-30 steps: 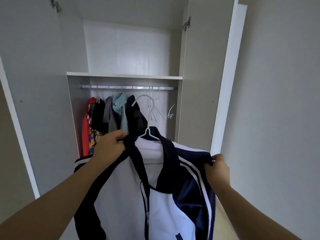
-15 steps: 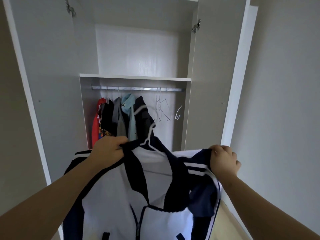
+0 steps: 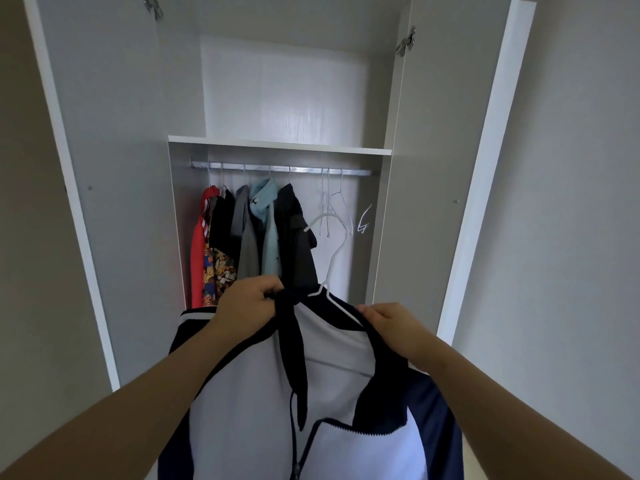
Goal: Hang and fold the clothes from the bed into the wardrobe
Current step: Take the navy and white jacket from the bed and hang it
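- The left hand point(image 3: 249, 303) grips the collar of the navy-and-white jacket point(image 3: 242, 427); the right hand point(image 3: 391, 323) pinches its other shoulder.
- The jacket rides a white hanger point(image 3: 332, 259), below and in front of the rail point(image 3: 284, 169).
- Hung garments point(image 3: 249, 237) fill the rail's left end; empty wire hangers point(image 3: 334, 202) hang toward its right.

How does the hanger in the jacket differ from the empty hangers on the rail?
The hanger in the jacket is thick and white; the empty hangers are thin wire. The hanger carries the jacket, and its hook is off the rail; the empty hangers hang bare from the rail. Both kinds have hooked tops.
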`<state>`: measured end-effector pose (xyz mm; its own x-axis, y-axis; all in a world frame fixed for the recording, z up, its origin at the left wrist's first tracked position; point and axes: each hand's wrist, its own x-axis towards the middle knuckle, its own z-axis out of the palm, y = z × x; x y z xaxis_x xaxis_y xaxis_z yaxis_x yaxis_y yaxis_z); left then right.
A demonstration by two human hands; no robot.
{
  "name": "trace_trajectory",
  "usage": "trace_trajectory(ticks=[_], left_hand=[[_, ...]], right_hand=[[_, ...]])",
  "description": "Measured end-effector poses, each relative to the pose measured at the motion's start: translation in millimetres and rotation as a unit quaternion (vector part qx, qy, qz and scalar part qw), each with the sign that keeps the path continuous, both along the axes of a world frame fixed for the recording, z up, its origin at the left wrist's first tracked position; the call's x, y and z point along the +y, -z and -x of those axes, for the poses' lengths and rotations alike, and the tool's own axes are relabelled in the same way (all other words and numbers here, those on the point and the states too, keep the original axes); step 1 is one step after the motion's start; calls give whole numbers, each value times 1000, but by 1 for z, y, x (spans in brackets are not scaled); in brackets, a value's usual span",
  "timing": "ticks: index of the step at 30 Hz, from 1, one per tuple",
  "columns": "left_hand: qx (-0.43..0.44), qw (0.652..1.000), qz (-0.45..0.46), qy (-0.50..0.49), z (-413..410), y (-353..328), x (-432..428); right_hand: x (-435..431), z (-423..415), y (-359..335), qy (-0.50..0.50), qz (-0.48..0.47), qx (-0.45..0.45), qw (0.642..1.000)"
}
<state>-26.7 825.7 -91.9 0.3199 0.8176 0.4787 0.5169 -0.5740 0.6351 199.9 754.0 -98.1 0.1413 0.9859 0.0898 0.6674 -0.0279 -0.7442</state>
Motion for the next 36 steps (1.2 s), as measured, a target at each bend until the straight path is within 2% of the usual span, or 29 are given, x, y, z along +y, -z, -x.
trace_trajectory(ticks=[3,11,16,21,25,28,32,36], left_hand=[[-24,1000,14,0,-8,4,-1],[-40,996,-57,50,-39,12,-9],[47,991,-109,53,-41,18,0],[89,987,-116,61,-42,29,15],[102,985,-83,108,-58,31,31],[80,992,-61,79,-65,37,47],[38,997,52,35,-76,39,74],[0,996,83,35,-83,39,114]], right_hand=[[-1,0,-1,14,16,37,999],[8,-1,-7,43,-42,-24,998],[8,-29,-3,127,-66,-13,990],[9,-52,4,197,-61,5,978],[13,-66,8,243,-38,57,968],[19,-70,15,258,0,107,960],[36,-72,24,249,50,183,950],[68,-79,28,244,56,214,944]])
